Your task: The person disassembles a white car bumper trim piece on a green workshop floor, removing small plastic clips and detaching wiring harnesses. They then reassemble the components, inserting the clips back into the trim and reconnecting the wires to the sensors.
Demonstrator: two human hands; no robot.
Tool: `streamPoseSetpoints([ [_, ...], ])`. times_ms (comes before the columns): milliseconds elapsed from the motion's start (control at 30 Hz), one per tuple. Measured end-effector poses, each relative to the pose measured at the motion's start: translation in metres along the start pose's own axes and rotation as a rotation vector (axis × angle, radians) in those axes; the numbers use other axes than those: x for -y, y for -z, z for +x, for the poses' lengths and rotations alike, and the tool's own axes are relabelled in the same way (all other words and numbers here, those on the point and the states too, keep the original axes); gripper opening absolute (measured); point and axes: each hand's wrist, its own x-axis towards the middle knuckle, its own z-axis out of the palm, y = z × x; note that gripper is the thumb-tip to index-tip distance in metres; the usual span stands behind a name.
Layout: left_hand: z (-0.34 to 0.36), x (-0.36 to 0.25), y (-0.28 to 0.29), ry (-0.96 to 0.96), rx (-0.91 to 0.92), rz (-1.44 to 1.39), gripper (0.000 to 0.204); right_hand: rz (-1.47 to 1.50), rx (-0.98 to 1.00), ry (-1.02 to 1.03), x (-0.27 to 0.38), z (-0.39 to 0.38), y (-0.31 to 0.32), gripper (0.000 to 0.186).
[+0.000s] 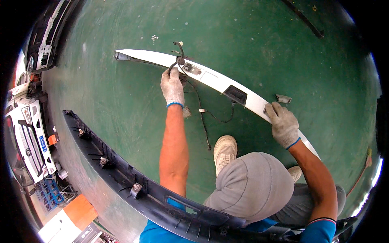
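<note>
A long, curved white car trim strip lies across the view over the green floor. My gloved left hand is closed at its near edge, beside a black rubber grommet; whether its fingers also pinch the cable is hidden. Farther right, my gloved right hand grips the strip's edge. A black wiring harness hangs from the strip, with a white connector on it. Set into the strip are a lamp fitting and a dark rectangular recessed part.
A dark curved plastic trim panel with several fastener posts crosses the lower left, above my left upper arm. Between my arms is a rounded grey cloth shape. A small lamp-like piece lies on the floor. White vehicle front at left.
</note>
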Motion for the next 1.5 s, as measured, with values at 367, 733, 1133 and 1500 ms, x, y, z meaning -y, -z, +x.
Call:
streamPoseSetpoints([
  [367, 0.007, -0.004, 0.003, 0.112, 0.042, -0.005, 0.033, 0.045, -0.033, -0.008, 0.002, 0.0, -0.001, 0.045],
  [733, 0.008, -0.01, -0.003, -0.034, 0.078, 0.347, 0.038, 0.136, 0.124, -0.064, 0.001, 0.002, -0.007, 0.047],
  [1133, -0.021, -0.016, -0.037, -0.497, 0.081, 0.945, 0.047, 0.322, 0.319, -0.132, -0.01, 0.006, -0.034, 0.052],
  [1500, -0.004, -0.003, 0.024, -0.367, -0.072, 0.473, 0.054, 0.721, 0.683, -0.515, -0.025, 0.034, -0.015, 0.056],
])
